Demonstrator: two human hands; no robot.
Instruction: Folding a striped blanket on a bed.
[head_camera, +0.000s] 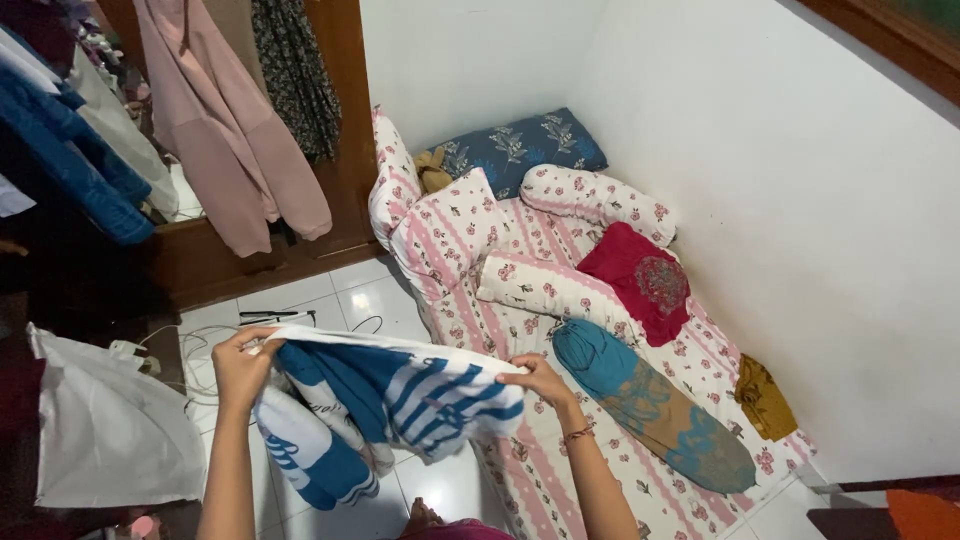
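Observation:
I hold a blue-and-white striped cloth (385, 395) stretched out in front of me above the floor. My left hand (240, 365) grips its left corner and my right hand (540, 380) grips its right edge. The cloth sags and bunches between them, with a fold hanging down at the lower left. Just to the right of it lies a floor mattress (560, 470) with a pink flowered sheet.
On the mattress lie a teal patterned bolster (650, 405), a red cushion (640, 280), flowered bolsters (590, 195), a dark blue pillow (520, 150) and a mustard cloth (765, 400). Clothes (230, 130) hang at the left, a white bag (105, 430) and cables sit on the tiled floor.

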